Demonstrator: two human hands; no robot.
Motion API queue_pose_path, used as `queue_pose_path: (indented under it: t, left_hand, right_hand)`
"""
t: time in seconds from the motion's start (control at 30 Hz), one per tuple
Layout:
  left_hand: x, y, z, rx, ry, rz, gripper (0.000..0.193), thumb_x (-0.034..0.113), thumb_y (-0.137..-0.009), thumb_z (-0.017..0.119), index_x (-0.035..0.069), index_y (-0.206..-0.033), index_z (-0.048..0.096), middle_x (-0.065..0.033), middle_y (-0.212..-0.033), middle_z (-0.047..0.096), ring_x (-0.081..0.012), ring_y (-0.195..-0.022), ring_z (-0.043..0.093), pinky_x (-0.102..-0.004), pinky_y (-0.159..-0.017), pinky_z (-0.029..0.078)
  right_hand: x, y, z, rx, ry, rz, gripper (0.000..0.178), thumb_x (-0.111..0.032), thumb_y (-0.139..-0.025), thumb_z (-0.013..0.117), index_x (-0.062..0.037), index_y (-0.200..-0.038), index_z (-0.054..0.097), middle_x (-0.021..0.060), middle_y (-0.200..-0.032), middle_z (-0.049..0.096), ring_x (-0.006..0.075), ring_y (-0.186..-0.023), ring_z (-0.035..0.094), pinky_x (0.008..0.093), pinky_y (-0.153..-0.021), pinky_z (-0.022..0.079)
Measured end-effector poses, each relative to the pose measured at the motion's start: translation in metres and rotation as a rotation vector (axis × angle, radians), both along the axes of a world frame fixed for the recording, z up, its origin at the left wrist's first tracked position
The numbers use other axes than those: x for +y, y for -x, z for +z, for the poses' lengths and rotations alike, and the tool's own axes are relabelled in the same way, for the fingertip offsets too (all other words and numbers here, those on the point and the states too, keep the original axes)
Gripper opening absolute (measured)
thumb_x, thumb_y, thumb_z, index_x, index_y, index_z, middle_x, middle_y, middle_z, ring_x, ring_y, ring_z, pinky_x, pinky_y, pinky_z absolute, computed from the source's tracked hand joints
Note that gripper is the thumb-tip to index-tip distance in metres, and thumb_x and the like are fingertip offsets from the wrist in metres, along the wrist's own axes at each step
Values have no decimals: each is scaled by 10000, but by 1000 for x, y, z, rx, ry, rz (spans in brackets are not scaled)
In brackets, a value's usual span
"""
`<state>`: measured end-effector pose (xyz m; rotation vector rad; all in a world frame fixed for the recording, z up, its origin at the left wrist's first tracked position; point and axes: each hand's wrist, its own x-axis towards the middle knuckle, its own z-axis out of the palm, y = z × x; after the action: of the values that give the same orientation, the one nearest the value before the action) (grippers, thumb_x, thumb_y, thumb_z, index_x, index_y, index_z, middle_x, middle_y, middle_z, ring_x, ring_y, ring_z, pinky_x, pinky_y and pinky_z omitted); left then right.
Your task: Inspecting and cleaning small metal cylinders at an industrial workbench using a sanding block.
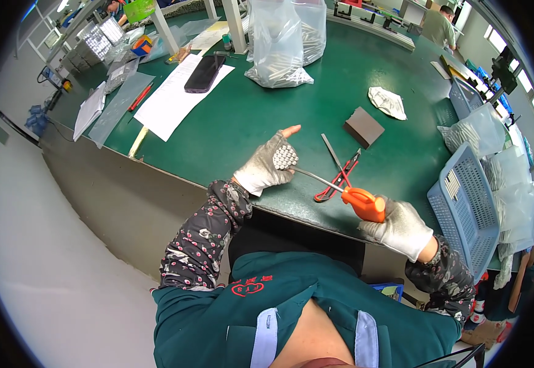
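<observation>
My left hand point(263, 165), in a whitish-grey work glove, is closed around a bundle of thin metal tubes point(285, 157), whose round ends face up toward me. In my gloved right hand point(400, 229) is an orange-handled tool point(365, 205) with a long, thin metal shaft. The shaft points left, and its tip meets the edge of the bundle; whether it touches a tube end I cannot tell. Just beyond the shaft lie red-handled pliers point(339, 182) and a flat metal file point(331, 151) on the green table point(261, 113).
Farther back are a brown block point(363, 127), a crumpled white cloth point(388, 102) and plastic bags of metal tubes point(278, 58). A phone point(205, 74) lies on paper at left. Blue baskets point(467, 205) line the right edge. Another person point(439, 28) works in the far right background.
</observation>
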<state>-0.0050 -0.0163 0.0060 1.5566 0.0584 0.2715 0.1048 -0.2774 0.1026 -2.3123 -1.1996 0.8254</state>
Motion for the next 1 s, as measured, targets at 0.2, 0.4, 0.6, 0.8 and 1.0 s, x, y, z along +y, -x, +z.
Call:
queue_pose_path:
  t: [0.2, 0.4, 0.6, 0.8, 1.0]
  left_hand:
    - [-1, -2, 3, -2, -49, 18, 834, -96, -676, 645, 64, -1397, 255, 27, -771, 508, -52, -708, 469, -171, -698, 407]
    - [1, -2, -2, -8, 6, 7, 843, -98, -668, 649, 62, -1396, 256, 22, -772, 513, -55, -707, 473, -173, -703, 408]
    - [0, -1, 3, 19, -33, 3, 849, -93, -667, 655, 66, -1398, 253, 17, -791, 513, -63, -718, 478, -185, -713, 411]
    - [1, -1, 2, 17, -1, 2, 846, -97, -667, 643, 68, -1399, 254, 14, -802, 512, -65, -719, 477, -189, -716, 410]
    - [2, 0, -2, -19, -36, -14, 839, -98, -674, 635, 64, -1401, 248, 18, -800, 509, -62, -717, 474, -182, -706, 409]
  right_hand:
    - [1, 1, 0, -101, -25, 41, 444, -347, -744, 632, -65, -1075, 547, 199, -732, 619, 384, -727, 602, 438, -658, 472]
    - [-1, 0, -2, -116, -4, 56, 431, -334, -741, 635, -62, -1064, 550, 201, -717, 615, 386, -711, 602, 442, -648, 472]
    - [-1, -2, -7, -153, -81, 94, 432, -334, -740, 637, -49, -1051, 546, 195, -699, 612, 388, -688, 600, 432, -626, 474]
    - [8, -2, -1, -131, -100, 66, 410, -343, -742, 638, -28, -991, 554, 220, -704, 601, 396, -699, 596, 447, -644, 465]
    - [12, -1, -1, -98, -76, 94, 422, -347, -734, 647, -35, -1006, 564, 203, -706, 608, 390, -701, 598, 438, -645, 467]
